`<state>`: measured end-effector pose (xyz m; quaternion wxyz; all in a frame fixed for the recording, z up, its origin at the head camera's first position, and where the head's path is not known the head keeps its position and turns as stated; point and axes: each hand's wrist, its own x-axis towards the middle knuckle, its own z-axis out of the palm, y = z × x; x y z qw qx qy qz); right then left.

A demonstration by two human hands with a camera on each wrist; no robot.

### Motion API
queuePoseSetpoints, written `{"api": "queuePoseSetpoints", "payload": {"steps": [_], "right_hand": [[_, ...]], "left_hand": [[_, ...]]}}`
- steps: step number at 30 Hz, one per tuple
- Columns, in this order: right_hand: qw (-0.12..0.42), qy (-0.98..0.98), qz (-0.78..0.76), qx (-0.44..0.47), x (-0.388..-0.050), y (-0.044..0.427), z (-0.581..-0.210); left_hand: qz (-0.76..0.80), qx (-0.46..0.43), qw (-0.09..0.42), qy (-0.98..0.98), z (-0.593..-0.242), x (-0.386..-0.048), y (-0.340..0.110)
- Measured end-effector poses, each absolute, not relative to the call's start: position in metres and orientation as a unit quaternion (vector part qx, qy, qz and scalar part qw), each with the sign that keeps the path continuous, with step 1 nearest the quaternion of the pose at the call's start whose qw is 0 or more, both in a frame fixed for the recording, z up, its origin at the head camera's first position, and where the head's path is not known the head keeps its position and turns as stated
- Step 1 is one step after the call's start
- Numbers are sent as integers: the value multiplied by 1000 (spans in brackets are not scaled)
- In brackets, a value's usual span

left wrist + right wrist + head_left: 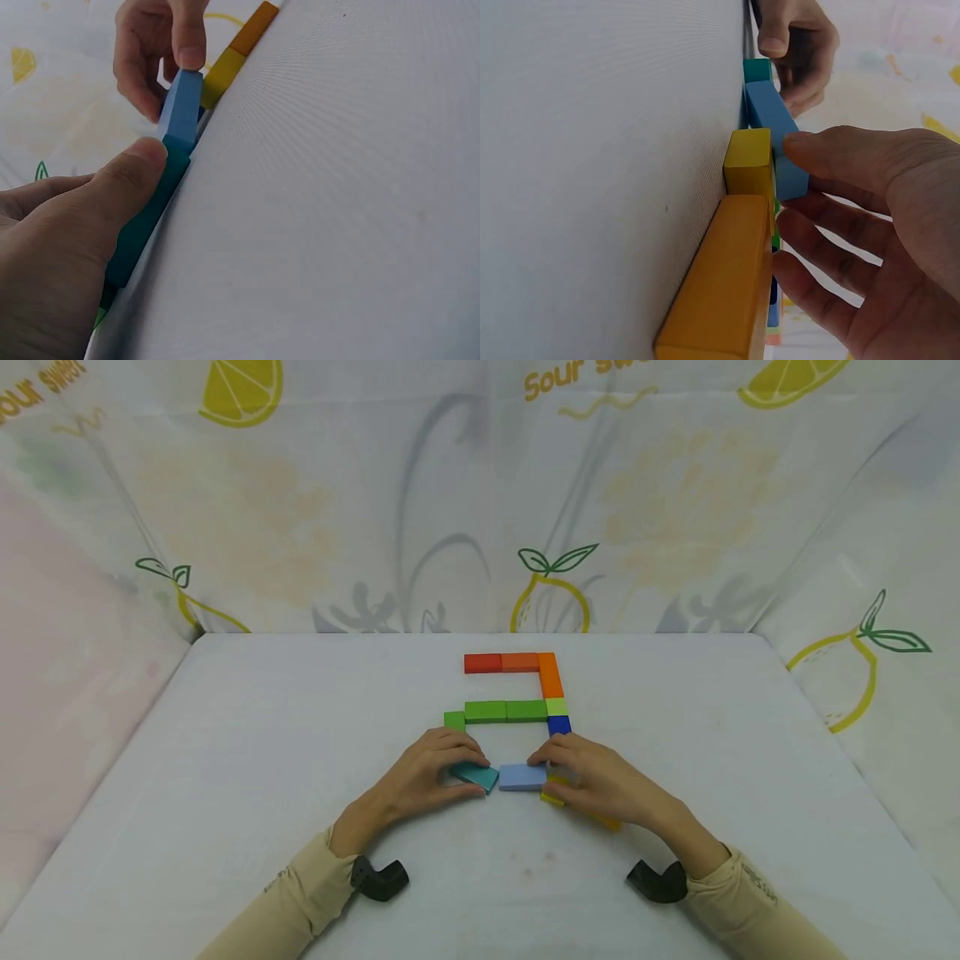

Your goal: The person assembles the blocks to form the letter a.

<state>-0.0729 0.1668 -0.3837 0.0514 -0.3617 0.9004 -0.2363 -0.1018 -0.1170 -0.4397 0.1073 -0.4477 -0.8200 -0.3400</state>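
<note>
My left hand (pixel 431 772) pinches a teal block (pixel 476 775) between thumb and fingers, and the block lies at a slant. Its end meets or nearly meets a light blue block (pixel 522 777), which my right hand (pixel 603 777) holds between thumb and fingers. In the right wrist view the light blue block (pixel 774 124) looks tilted, its near end raised beside a yellow block (pixel 748 154). Behind that yellow block, an amber block (pixel 720 277) lies along the table. Part of a dark blue block (pixel 558 725) shows above my right hand; the rest is hidden.
On the white table (pixel 300 693), a red block (pixel 482 663), a red-orange block (pixel 520 662) and an orange block (pixel 551 675) form a corner. Lower down come a yellow-green block (pixel 555 707) and a row of green blocks (pixel 486 712). Patterned cloth (pixel 337 502) hangs behind.
</note>
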Motion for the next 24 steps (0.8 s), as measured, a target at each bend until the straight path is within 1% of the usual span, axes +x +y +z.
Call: {"api": "queuePoseSetpoints", "payload": {"steps": [10, 16, 21, 24], "right_hand": [[58, 903, -237, -353, -70, 164, -385], [78, 899, -237, -360, -69, 162, -387], [67, 896, -231, -372, -69, 165, -383], [77, 896, -231, -371, -70, 170, -380]], "left_hand": [[-322, -450, 115, -825, -439, -101, -116], [-281, -458, 137, -832, -435, -89, -107], [-247, -474, 151, -832, -433, -81, -99], [-244, -473, 150, -833, -433, -81, -98]]}}
